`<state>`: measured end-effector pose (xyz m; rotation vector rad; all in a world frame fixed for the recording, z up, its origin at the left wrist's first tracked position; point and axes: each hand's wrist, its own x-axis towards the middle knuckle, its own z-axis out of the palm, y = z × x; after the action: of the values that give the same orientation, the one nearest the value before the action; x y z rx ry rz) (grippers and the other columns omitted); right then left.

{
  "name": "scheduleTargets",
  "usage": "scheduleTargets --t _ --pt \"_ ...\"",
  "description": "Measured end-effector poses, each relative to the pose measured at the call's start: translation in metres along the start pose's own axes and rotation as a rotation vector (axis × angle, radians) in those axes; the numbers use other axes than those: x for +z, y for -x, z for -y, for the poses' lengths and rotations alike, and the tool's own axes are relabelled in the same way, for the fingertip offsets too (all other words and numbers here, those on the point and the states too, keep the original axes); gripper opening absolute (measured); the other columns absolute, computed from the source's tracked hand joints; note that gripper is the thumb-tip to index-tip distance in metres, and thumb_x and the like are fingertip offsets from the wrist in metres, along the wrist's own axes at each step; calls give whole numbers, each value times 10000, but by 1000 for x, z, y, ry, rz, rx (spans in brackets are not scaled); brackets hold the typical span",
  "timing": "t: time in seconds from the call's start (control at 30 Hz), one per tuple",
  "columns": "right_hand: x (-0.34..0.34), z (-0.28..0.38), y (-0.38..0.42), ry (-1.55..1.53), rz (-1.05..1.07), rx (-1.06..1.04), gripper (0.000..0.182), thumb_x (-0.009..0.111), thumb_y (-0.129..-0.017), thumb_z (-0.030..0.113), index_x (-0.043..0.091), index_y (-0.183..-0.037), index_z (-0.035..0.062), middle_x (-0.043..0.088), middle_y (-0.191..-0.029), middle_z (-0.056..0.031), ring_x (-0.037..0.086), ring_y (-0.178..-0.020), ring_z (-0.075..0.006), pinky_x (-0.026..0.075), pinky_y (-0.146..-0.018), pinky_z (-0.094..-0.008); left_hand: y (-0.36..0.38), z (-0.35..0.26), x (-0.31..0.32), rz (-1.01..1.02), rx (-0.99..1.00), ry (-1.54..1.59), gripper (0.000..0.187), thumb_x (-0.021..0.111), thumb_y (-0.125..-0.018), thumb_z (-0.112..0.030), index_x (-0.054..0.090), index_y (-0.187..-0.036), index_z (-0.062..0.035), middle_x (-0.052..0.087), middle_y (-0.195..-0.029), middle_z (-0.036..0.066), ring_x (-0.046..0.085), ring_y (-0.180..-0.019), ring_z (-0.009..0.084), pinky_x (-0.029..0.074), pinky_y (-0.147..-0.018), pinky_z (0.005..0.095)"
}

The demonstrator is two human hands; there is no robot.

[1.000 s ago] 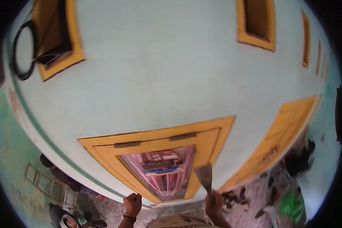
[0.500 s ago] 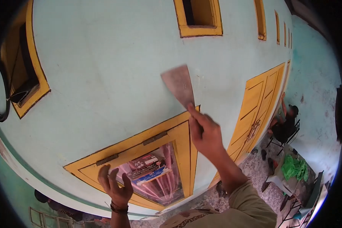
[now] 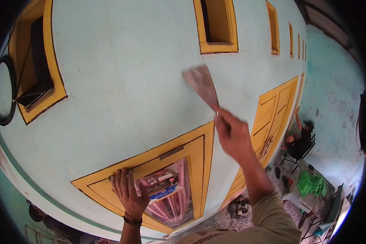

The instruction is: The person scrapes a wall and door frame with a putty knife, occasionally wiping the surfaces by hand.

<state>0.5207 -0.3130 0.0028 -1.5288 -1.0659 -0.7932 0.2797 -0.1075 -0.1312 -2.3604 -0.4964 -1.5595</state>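
My right hand (image 3: 234, 136) is closed round the handle of a wide scraper (image 3: 202, 84), whose metal blade points up and left in front of the pale green wall (image 3: 122, 81). Below and left, my left hand (image 3: 130, 193) lies with fingers spread on the yellow frame of a window (image 3: 203, 162), near its top left corner; nothing is held in it. Behind the window's glass are a pink curtain (image 3: 173, 213) and a printed package or sheet (image 3: 160, 185).
Yellow-framed openings (image 3: 218, 52) line the upper wall. A black coil (image 3: 4, 118) hangs far left. To the right are a yellow door (image 3: 272, 118), a seated person (image 3: 303, 140) and a table with green plastic (image 3: 311, 184). Another person (image 3: 36, 213) is at lower left.
My left hand has come down flat onto the window frame. My right hand and the scraper have moved to the right. The whole view has shifted slightly.
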Motion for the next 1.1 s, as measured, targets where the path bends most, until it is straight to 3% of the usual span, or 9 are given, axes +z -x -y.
scheduleTargets --t 0.23,0.4,0.63,0.7,0.77,0.83,0.9,0.97,1.1 --pt "-10 37 -47 -17 17 59 279 609 -909 49 645 -1185 21 612 -709 -200 583 -541 -202 480 -553 -291 -4 1 -1 -20 -22 41 443 585 -814 -87 558 -1242 25 531 -1307 198 462 -1269 375 267 -1107 637" --pt "-3 22 -15 -36 15 84 281 600 -928 41 634 -1205 0 592 -685 -94 488 -607 -54 457 -581 -226 -5 3 -4 -13 -35 101 443 613 -774 -108 577 -1201 7 541 -1283 185 458 -1260 371 269 -1103 632" --pt "-16 62 -167 130 -74 -81 343 568 -949 274 652 -1187 41 603 -717 -99 542 -620 -145 502 -648 -313 -7 3 -4 -33 -55 148 377 627 -770 -126 601 -1126 -5 565 -1242 184 492 -1201 375 292 -1089 607" --pt "-20 88 -213 144 -119 -43 411 579 -942 369 661 -1229 87 458 -608 24 391 -514 -67 337 -450 -247 -8 1 -7 -39 -63 154 341 626 -782 -123 606 -1103 -8 575 -1229 185 507 -1178 378 301 -1080 599" --pt "-32 107 -256 157 -124 -72 476 572 -909 443 652 -1225 97 467 -631 21 375 -500 -64 295 -418 -248 -10 1 -7 -50 -51 151 312 628 -786 -128 613 -1075 -12 576 -1224 184 512 -1166 374 311 -1072 595" --pt "-54 140 -297 184 -15 28 301 620 -829 275 668 -1003 34 595 -723 -96 540 -649 -267 429 -578 -380 -7 5 -6 -41 -44 158 293 631 -786 -133 618 -1054 -15 577 -1223 185 516 -1160 371 321 -1063 592" --pt "-61 149 -305 207 15 44 318 614 -820 296 668 -996 37 601 -733 -99 535 -644 -268 420 -574 -378 -8 8 -4 -51 -37 165 277 634 -784 -132 621 -1036 -17 582 -1214 184 520 -1154 369 328 -1057 588" --pt "-56 135 -293 229 -27 -9 523 555 -882 504 651 -1205 104 484 -661 12 359 -485 -64 265 -405 -241 -6 9 -5 -66 -31 178 265 637 -780 -126 622 -1021 -18 590 -1197 182 523 -1149 367 333 -1054 582" --pt "-25 91 -208 197 -68 36 493 591 -922 443 641 -1255 82 494 -645 30 409 -499 -57 336 -434 -255 -10 10 -9 -76 -45 243 259 651 -767 -103 626 -1010 -17 605 -1171 178 528 -1144 365 339 -1054 570"
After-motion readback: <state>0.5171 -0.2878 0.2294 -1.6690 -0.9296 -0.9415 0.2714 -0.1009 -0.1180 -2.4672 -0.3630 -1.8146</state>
